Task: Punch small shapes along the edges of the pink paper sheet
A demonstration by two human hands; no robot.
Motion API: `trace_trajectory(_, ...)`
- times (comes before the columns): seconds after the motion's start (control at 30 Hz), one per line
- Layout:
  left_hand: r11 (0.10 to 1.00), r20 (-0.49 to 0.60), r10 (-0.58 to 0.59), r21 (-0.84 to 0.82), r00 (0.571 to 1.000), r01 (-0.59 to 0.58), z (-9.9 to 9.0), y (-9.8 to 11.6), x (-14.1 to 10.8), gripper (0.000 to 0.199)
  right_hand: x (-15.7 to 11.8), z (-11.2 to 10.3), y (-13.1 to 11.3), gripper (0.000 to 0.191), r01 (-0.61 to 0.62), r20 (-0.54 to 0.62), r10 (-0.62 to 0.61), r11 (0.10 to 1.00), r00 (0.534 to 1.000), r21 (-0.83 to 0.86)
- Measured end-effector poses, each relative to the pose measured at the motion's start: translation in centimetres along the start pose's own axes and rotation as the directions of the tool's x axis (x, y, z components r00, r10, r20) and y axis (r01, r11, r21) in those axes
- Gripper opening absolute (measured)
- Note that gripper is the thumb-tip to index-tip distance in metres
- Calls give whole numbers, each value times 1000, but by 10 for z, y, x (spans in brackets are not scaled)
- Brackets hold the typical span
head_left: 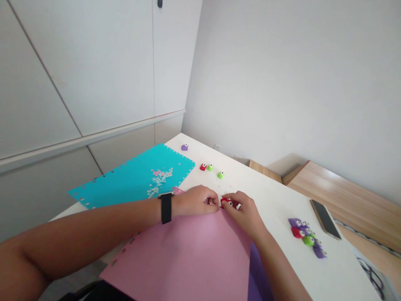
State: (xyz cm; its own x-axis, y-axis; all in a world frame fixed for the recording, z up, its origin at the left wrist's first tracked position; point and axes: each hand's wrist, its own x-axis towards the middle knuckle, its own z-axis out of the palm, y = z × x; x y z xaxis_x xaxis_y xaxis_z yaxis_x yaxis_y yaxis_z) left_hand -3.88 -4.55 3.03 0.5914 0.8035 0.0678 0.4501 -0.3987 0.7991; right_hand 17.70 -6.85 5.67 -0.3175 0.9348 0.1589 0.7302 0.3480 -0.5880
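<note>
Gripping a red craft punch (224,202) in the right hand (244,209), with thumb and fingers closed about its body, right at the far corner of the pink paper sheet (188,251). Probably held from the side like this to line it up with the paper's edge; cannot tell whether fitted over that edge, with fingers in the way. Curling the left hand (197,200) close beside, at the pink sheet's far edge, fingertips next to the same corner, apparently to steady the paper against the punch. Cannot say for certain whether pinching or merely pressing, with the contact partly hidden. Strapped to the left wrist, above the pink sheet: a black wristwatch (166,209).

Visible down the pink sheet's left margin: a row of punched holes. Lying beyond and to the left of the pink sheet: a turquoise sheet (125,179), holed along its borders and bearing paper confetti (159,177), perhaps heaped there to keep the small cut-outs together. Peeking from beneath the pink sheet on its right: a purple sheet (258,276). Standing beyond the pink sheet's far corner, likely for easy reach: another red punch (203,167), two green punches (221,175) and, farther off, a purple punch (184,147). Bunched well to the right of the pink sheet: a mixed-colour cluster of punches (308,241), seemingly grouped out of the hands' way. Resting farther right of the pink sheet, past that cluster: a smartphone (326,219).
</note>
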Motion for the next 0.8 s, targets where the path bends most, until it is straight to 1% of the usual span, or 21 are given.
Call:
trace_trajectory(0.2,1000,-1,-1,-3,1000,1,1,-2,0,19,0,1,-3,19,6,21,-6,1000,1000,-20)
trace_trajectory(0.43,999,8,-14,36,1000,13,0,0,-1,21,-2,2,-4,19,-7,55,7,1000,998,-6)
trace_trajectory(0.5,999,8,-8,54,1000,8,0,-1,-1,22,-1,1,-2,20,-28,89,25,999,996,33)
trace_trajectory(0.67,992,-10,39,116,999,-37,2,-2,-2,20,4,-3,5,23,-95,220,57,981,974,170)
trace_trajectory(0.8,983,-23,60,174,998,-55,4,-3,-2,17,7,-5,11,26,-111,314,31,964,949,242)
